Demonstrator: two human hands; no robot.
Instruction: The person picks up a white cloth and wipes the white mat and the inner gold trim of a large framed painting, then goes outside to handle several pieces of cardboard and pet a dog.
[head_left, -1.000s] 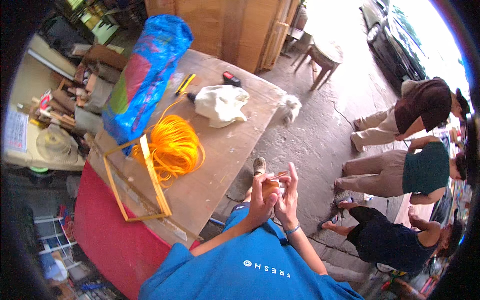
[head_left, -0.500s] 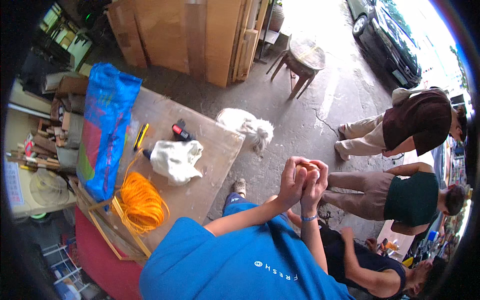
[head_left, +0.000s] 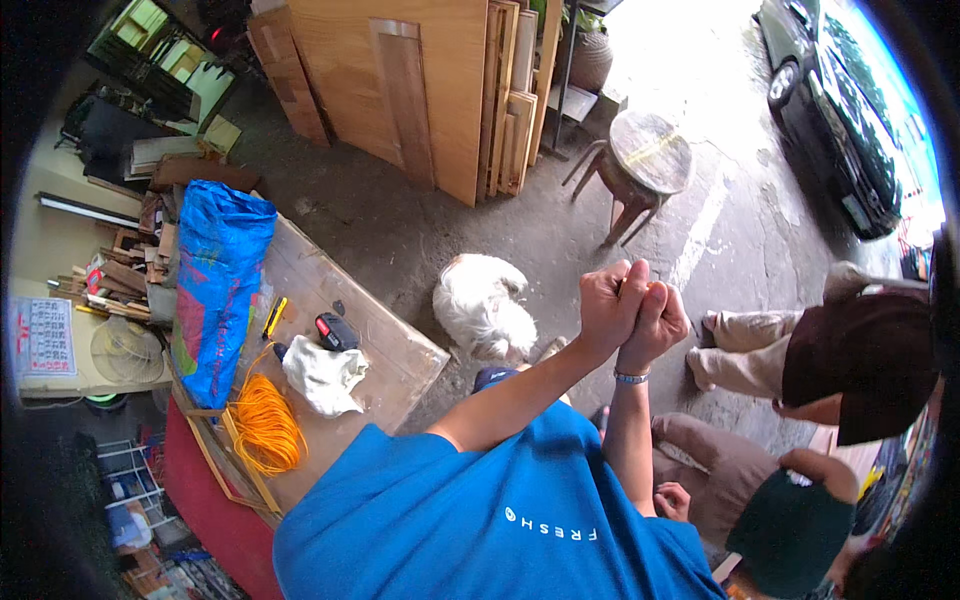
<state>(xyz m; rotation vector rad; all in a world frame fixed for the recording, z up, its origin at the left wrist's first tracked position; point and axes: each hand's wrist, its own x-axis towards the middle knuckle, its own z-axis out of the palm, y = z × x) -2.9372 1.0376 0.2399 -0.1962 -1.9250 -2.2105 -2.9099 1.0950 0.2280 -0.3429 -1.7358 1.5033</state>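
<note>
My left hand [head_left: 606, 305] and my right hand [head_left: 660, 325] are pressed together in front of me, fingers curled tight. Both are closed, and whatever lies between them is almost wholly hidden. The right wrist carries a bracelet or watch band [head_left: 631, 378]. Neither hand touches the work table [head_left: 395, 345], which stands off to the left. On it lie an orange coil of cord [head_left: 265, 425], a crumpled white cloth [head_left: 325, 375], a black and red battery-like tool part [head_left: 336, 331] and a yellow utility knife [head_left: 275, 316].
A white dog [head_left: 485, 305] is on the floor beside the table. A round stool [head_left: 650, 150] stands ahead, near leaning wooden boards [head_left: 400, 90]. Two people, one in a dark brown top [head_left: 860, 360] and one in dark green [head_left: 800, 530], are close on my right. A blue sack [head_left: 220, 290] lies along the table.
My hands have closed tighter, covering the brownish thing that showed between them, and have moved slightly up. The view has shifted. The dog has turned, and the people at right have shifted.
</note>
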